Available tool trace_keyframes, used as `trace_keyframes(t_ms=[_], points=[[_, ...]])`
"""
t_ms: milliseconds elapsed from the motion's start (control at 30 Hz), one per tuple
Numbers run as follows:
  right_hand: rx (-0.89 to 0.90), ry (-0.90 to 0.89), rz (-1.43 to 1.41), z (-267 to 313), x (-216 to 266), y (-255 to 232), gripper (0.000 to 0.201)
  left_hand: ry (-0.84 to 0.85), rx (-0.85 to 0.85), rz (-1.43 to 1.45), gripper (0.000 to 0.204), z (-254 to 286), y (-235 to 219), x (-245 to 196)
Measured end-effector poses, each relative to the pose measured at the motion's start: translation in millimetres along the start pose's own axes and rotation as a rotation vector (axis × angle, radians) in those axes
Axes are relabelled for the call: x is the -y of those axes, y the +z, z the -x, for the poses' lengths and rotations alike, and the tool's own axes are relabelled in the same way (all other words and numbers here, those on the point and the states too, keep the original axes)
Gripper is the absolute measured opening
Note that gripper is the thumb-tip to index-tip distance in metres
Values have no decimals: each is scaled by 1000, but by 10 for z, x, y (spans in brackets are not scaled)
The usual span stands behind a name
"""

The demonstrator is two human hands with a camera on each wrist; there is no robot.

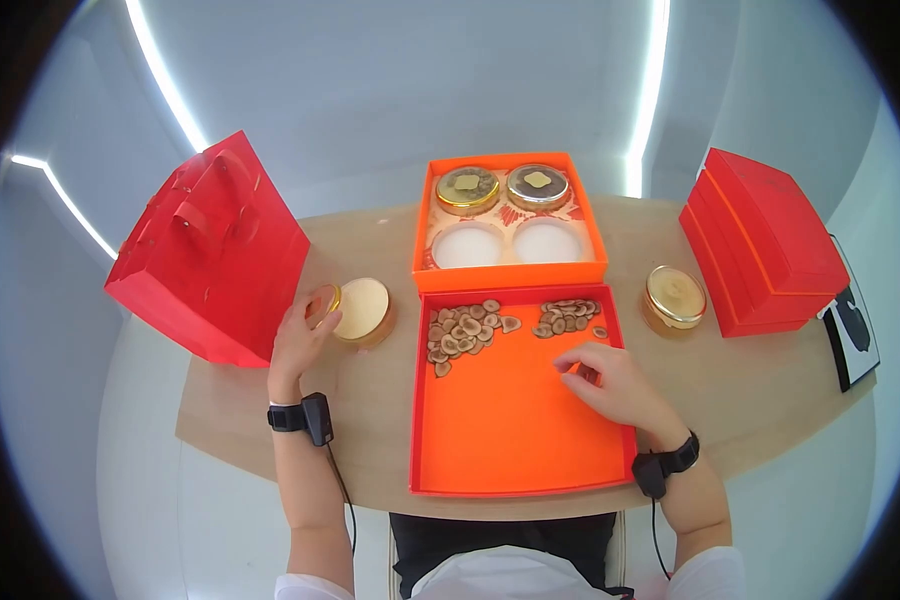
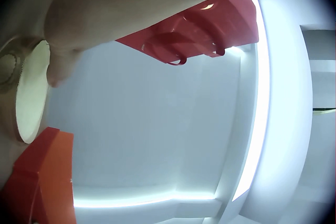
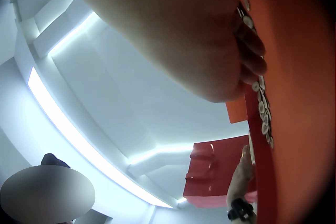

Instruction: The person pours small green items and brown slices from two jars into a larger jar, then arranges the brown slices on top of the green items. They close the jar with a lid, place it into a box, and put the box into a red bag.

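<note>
My left hand (image 1: 302, 340) pinches a gold-rimmed lid (image 1: 322, 303) beside a round jar with a pale top (image 1: 365, 308). In the left wrist view the left hand (image 2: 71, 29) hides part of its grip near the jar (image 2: 32, 95). Over the right side of the orange-floored red tray (image 1: 520, 430) is my right hand (image 1: 620, 390), fingers curled round small brown slices (image 1: 588, 374), mostly hidden. Two groups of slices lie along the tray's back: a larger left pile (image 1: 460, 332) and a smaller right pile (image 1: 567, 317). The right wrist view shows the right hand (image 3: 210, 45) beside slices (image 3: 264, 113).
Behind the tray, an orange box (image 1: 510, 278) holds two lidded jars (image 1: 467, 188) and two white round recesses (image 1: 548, 243). A red bag (image 1: 220, 260) stands at left. To the right are a gold-lidded jar (image 1: 674, 297), red boxes (image 1: 765, 245) and a black-and-white item (image 1: 855, 330).
</note>
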State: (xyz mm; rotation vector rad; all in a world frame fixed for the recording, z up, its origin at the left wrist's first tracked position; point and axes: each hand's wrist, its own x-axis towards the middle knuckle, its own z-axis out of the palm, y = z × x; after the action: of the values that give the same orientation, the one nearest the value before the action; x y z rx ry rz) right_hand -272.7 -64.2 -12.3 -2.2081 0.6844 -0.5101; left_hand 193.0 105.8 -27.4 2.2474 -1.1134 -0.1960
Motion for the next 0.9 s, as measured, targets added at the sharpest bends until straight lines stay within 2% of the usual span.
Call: trace_keyframes(t_ms=[200, 300, 400, 500, 600, 700, 800, 900], points=[[11, 5, -9, 2, 2, 0, 25, -87, 14, -118, 86, -125, 131, 325], [8, 7, -15, 10, 16, -9, 24, 58, -247, -97, 96, -79, 214, 258], [14, -5, 1, 9, 14, -10, 24, 208, 28, -345, 110, 126, 56, -376], [19, -15, 16, 5, -8, 0, 24, 334, -62, -474, 110, 138, 327, -281], [21, -17, 15, 6, -21, 4, 23, 369, -116, -521, 108, 90, 400, -232], [29, -18, 20, 10, -26, 5, 23, 346, -101, -471, 104, 11, 444, -208], [41, -24, 36, 8, -18, -8, 23, 256, -16, -466, 103, 57, 330, -342], [47, 0, 54, 12, 36, -42, 23, 234, -9, -529, 103, 68, 273, -334]])
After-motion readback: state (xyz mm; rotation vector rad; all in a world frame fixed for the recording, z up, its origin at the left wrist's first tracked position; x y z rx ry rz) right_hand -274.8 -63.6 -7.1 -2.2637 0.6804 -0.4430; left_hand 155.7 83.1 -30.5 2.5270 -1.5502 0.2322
